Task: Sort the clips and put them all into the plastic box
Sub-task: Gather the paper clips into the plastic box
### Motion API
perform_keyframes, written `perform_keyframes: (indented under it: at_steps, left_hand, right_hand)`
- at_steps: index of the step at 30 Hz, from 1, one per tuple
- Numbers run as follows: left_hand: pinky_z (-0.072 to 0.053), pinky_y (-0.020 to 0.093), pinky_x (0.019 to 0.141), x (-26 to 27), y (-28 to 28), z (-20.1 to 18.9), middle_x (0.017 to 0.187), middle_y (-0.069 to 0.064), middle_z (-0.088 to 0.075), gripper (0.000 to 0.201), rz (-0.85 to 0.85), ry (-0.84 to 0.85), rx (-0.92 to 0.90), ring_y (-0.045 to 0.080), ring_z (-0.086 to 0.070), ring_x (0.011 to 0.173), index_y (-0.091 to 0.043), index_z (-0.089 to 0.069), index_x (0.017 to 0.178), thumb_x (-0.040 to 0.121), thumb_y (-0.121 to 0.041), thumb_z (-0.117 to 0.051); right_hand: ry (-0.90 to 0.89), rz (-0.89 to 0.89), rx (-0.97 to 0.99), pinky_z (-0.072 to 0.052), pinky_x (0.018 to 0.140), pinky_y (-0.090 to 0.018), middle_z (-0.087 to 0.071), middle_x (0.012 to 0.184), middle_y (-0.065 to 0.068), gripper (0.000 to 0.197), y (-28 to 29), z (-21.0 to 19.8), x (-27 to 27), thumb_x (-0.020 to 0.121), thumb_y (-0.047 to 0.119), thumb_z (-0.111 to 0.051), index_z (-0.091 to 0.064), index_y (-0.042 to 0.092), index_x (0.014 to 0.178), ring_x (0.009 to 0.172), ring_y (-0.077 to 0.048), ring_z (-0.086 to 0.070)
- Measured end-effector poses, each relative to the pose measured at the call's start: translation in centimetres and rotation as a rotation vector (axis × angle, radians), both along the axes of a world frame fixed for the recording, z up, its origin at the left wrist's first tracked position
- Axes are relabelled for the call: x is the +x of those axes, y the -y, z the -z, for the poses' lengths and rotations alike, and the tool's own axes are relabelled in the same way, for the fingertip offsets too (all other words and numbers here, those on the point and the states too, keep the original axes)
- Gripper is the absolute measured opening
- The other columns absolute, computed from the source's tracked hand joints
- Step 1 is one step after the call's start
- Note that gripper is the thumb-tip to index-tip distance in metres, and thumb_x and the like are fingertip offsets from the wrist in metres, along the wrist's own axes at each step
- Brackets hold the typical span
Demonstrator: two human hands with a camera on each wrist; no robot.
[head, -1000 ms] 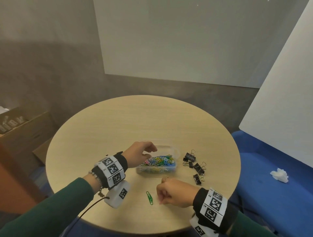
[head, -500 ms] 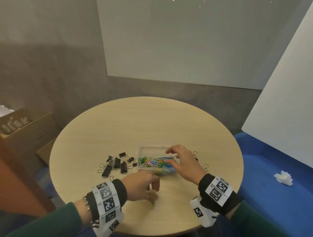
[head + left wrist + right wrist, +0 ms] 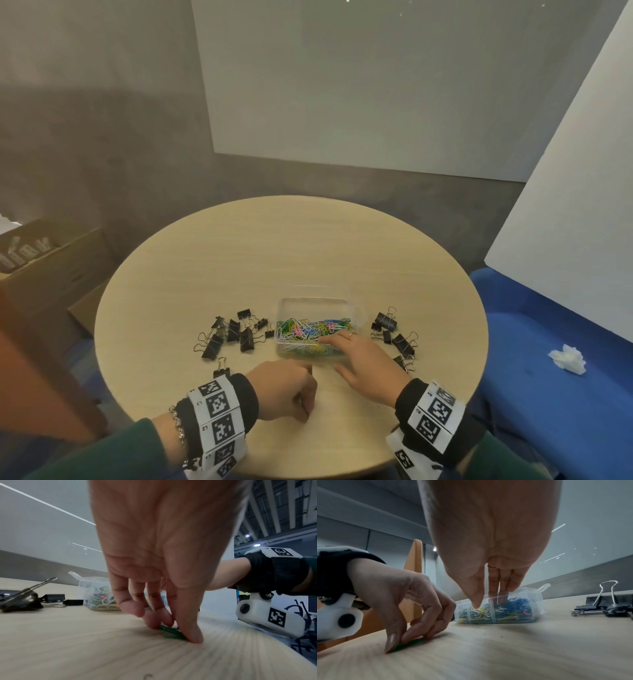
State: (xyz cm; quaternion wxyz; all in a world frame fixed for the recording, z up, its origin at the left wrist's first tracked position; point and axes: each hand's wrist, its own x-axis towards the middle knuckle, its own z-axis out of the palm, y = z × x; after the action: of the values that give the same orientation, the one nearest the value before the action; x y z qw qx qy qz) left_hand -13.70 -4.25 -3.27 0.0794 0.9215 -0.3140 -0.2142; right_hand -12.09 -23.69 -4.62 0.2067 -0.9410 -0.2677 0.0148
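A clear plastic box [image 3: 313,300] [image 3: 534,597] full of coloured paper clips [image 3: 308,332] stands on the round table. My right hand [image 3: 330,354] [image 3: 488,601] holds its near wall, with the fingers [image 3: 502,599] inside on the clips and the thumb outside. Nearer the table's front edge, my left hand [image 3: 306,411] [image 3: 173,628] pinches a green paper clip [image 3: 171,632] [image 3: 409,644] that lies flat on the wood, thumb at one end and fingers at the other. Black binder clips lie in a left group [image 3: 233,334] [image 3: 25,600] and a right group [image 3: 394,334] [image 3: 607,601] beside the box.
The round wooden table [image 3: 291,246] is bare behind the box. One stray binder clip [image 3: 221,368] lies just left of my left wrist. A cardboard box [image 3: 44,260] stands on the floor at left; a blue seat [image 3: 548,394] with crumpled tissue [image 3: 567,357] is at right.
My left hand left the box and came down onto the green paper clip, uncovering the left binder clips. My right hand moved from near that clip up to the box.
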Motion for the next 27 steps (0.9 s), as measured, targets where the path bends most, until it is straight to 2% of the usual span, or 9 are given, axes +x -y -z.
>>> perform_keyframes:
  at_steps: [4, 8, 10, 14, 17, 19, 22, 24, 27]
  left_hand:
    - [-0.039, 0.027, 0.075, -0.3, -0.1, -0.3, 0.111, -0.001, -0.06, 0.015, 0.032, 0.015, -0.014, 0.019, -0.056, 0.099, -0.021, -0.064, 0.102, 0.088, -0.027, -0.06]
    - [-0.041, 0.02, 0.068, 0.3, -0.1, -1.3, 0.099, 0.001, -0.067, 0.008, 0.011, 0.058, -0.221, 0.007, -0.052, 0.074, -0.016, -0.058, 0.098, 0.091, -0.021, -0.057]
    - [-0.04, 0.016, 0.063, 1.1, -0.2, -1.8, 0.093, 0.001, -0.066, 0.007, -0.059, 0.099, -0.346, 0.006, -0.052, 0.068, -0.016, -0.058, 0.096, 0.091, -0.02, -0.059]
    - [-0.044, 0.02, 0.071, 2.8, -0.7, -2.5, 0.095, -0.003, -0.066, 0.008, -0.217, 0.266, -0.476, 0.01, -0.056, 0.08, -0.017, -0.061, 0.098, 0.092, -0.016, -0.057]
    - [-0.049, 0.027, 0.084, 3.4, -0.9, -2.1, 0.104, -0.003, -0.066, 0.015, -0.256, 0.291, -0.408, 0.012, -0.06, 0.096, -0.018, -0.065, 0.104, 0.093, -0.021, -0.056]
    - [-0.046, 0.03, 0.093, 3.4, -0.9, -1.7, 0.117, -0.006, -0.061, 0.02, -0.241, 0.321, -0.342, 0.012, -0.055, 0.11, -0.022, -0.064, 0.11, 0.094, -0.03, -0.055]
    - [-0.038, 0.032, 0.105, 2.9, -0.8, -1.3, 0.141, -0.012, -0.042, 0.036, -0.179, 0.298, -0.31, 0.009, -0.04, 0.128, -0.025, -0.056, 0.125, 0.094, -0.042, -0.051]
    - [-0.037, 0.031, 0.106, 2.1, -0.7, -1.2, 0.144, -0.013, -0.036, 0.041, -0.128, 0.278, -0.295, 0.008, -0.036, 0.13, -0.025, -0.053, 0.128, 0.092, -0.045, -0.052]
    - [-0.044, 0.03, 0.092, 0.4, -0.9, -1.4, 0.125, -0.012, -0.046, 0.026, -0.065, 0.399, -0.361, 0.009, -0.046, 0.113, -0.029, -0.058, 0.114, 0.09, -0.038, -0.058]
  right_hand:
    - [0.008, -0.008, -0.002, -0.037, 0.103, -0.028, -0.051, 0.134, 0.004, 0.048, 0.2, 0.0, -0.4, 0.093, 0.017, -0.052, -0.042, 0.027, 0.139, 0.121, -0.015, -0.048]
    - [0.024, -0.013, -0.018, -0.038, 0.103, -0.032, -0.054, 0.132, 0.005, 0.045, 0.5, 0.2, -0.5, 0.092, 0.017, -0.052, -0.044, 0.028, 0.135, 0.12, -0.016, -0.049]
    - [0.017, -0.012, -0.012, -0.04, 0.103, -0.034, -0.056, 0.13, 0.006, 0.044, 0.6, 0.5, -0.6, 0.091, 0.017, -0.052, -0.045, 0.03, 0.132, 0.119, -0.015, -0.051]
    - [-0.012, 0.007, 0.015, -0.04, 0.106, -0.034, -0.056, 0.132, 0.007, 0.043, 0.8, 0.7, -1.1, 0.093, 0.016, -0.052, -0.045, 0.031, 0.133, 0.122, -0.011, -0.05]
    - [-0.027, 0.005, 0.023, -0.038, 0.108, -0.029, -0.055, 0.135, 0.008, 0.046, 1.0, 0.6, -1.7, 0.094, 0.013, -0.05, -0.044, 0.029, 0.137, 0.124, -0.009, -0.049]
    - [-0.039, -0.003, 0.031, -0.037, 0.108, -0.025, -0.055, 0.135, 0.009, 0.046, 1.1, 0.4, -2.2, 0.094, 0.012, -0.05, -0.044, 0.029, 0.137, 0.124, -0.007, -0.049]
    - [-0.061, -0.019, 0.05, -0.036, 0.106, -0.021, -0.055, 0.135, 0.008, 0.045, 1.2, 0.1, -3.1, 0.094, 0.012, -0.049, -0.045, 0.028, 0.136, 0.123, -0.006, -0.048]
    - [-0.056, -0.038, 0.053, -0.034, 0.105, -0.017, -0.055, 0.135, 0.008, 0.044, 1.3, 0.0, -3.5, 0.094, 0.013, -0.049, -0.046, 0.027, 0.136, 0.123, -0.006, -0.048]
    - [-0.059, -0.06, 0.073, -0.029, 0.103, -0.01, -0.053, 0.135, 0.01, 0.045, 1.5, -0.5, -3.8, 0.093, 0.015, -0.052, -0.047, 0.026, 0.137, 0.124, -0.004, -0.047]
